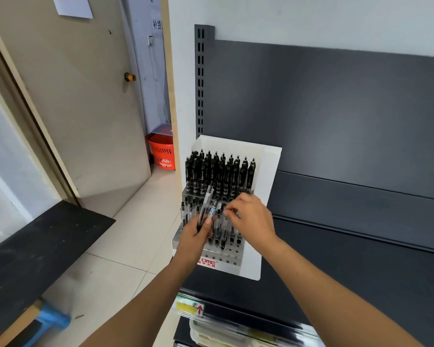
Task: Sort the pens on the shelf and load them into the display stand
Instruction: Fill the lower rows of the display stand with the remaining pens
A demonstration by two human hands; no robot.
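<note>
A white display stand (268, 186) sits on the dark shelf (348, 266). Its back rows hold several black pens (218, 171), and several clear pens (191, 211) stand in its transparent front tiers. My left hand (198, 236) grips a small bundle of clear pens (207, 199) that point up over the stand. My right hand (251, 216) hovers over the middle tier, its thumb and fingers pinching the top of a clear pen (226, 221) that stands among the slots.
The grey shelf back panel (336, 108) rises behind the stand. An open door (85, 96) and a tiled floor lie to the left, with an orange basket (162, 154) beyond. A black board (30, 251) and a blue stool (53, 319) sit at lower left.
</note>
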